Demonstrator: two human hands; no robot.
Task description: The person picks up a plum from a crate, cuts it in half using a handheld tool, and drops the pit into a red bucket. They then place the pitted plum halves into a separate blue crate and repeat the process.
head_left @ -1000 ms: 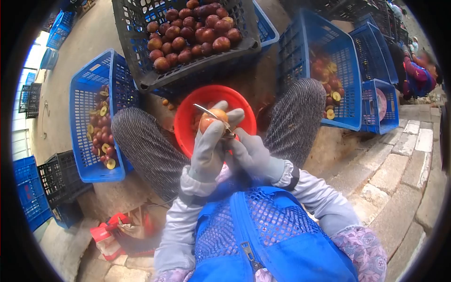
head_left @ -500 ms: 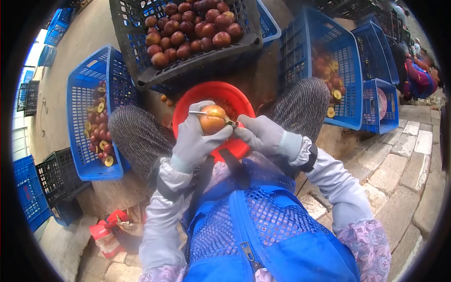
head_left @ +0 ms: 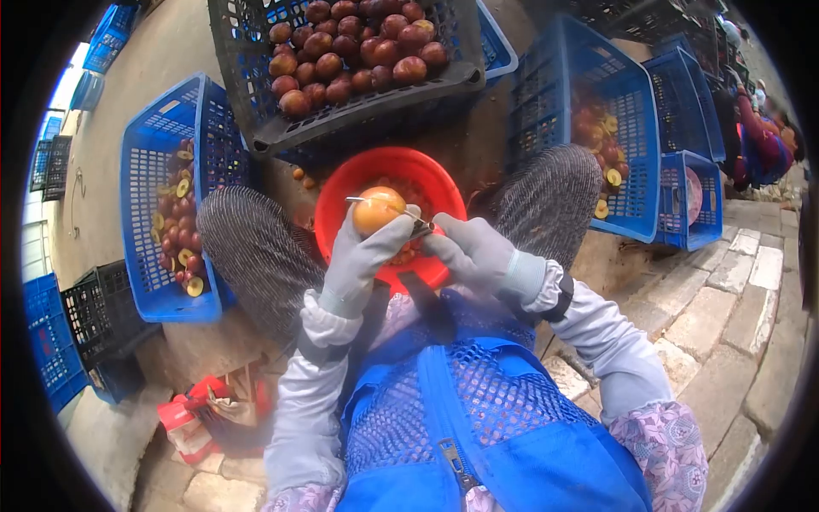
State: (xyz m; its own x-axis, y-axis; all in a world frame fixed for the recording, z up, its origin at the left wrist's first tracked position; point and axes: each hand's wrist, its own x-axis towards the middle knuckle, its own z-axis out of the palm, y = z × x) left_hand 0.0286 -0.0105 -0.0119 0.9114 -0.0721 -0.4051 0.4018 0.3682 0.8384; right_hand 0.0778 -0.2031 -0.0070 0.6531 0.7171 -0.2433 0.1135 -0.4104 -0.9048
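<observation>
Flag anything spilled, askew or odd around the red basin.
Small orange pieces, probably fruit, lie loose on the ground between black crate and red basin, outside any container, so perhaps dropped. The black crate also sits crooked over a blue crate.

From where I watch, the gray-gloved left hand grips a round yellow-orange fruit over the round red plastic basin. The gray-gloved right hand, just to the right, pinches the end of a thin metal blade that lies against the fruit. Beyond the basin I see a black plastic crate of dark red plums. A blue plastic crate on the left and a blue plastic crate on the right both hold red fruit with cut yellow faces. Far right, I make out another person, partly cut off.
</observation>
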